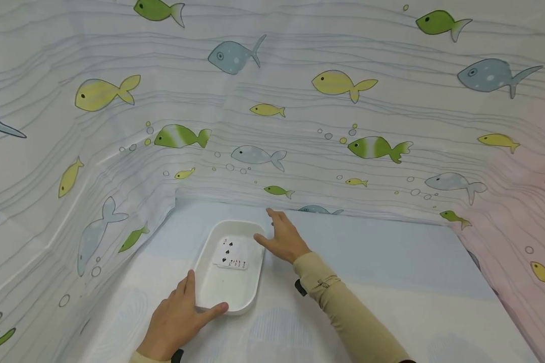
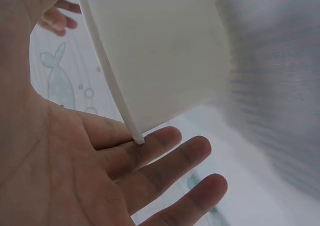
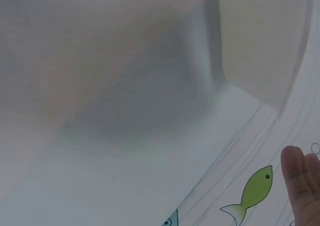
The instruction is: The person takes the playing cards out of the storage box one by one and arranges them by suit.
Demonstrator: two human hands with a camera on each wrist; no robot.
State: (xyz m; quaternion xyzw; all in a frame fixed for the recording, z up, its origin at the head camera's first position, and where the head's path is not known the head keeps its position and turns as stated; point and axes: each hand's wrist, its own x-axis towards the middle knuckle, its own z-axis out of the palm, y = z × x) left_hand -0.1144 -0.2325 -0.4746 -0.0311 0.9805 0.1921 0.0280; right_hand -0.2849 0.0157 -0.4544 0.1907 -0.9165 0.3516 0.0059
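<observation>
A white plastic tray (image 1: 250, 282) with rounded corners sits in front of me. Inside it lie overlapping playing cards (image 1: 233, 254), the top one with black spades and a few beneath with red marks. My left hand (image 1: 174, 312) is at the tray's near left corner, fingers spread, thumb along the near rim. In the left wrist view the tray's edge (image 2: 112, 80) lies against its fairly straight fingers (image 2: 165, 171). At the far right corner, my right hand (image 1: 283, 239) has its fingers extended and its thumb beside the rim. Its fingertips (image 3: 295, 161) show beyond the tray wall (image 3: 262, 45).
The tray stands on a pale blue and white surface (image 1: 368, 262). Fish-printed sheeting (image 1: 295, 131) rises behind and to the left, with a pinkish stretch (image 1: 522, 242) on the right.
</observation>
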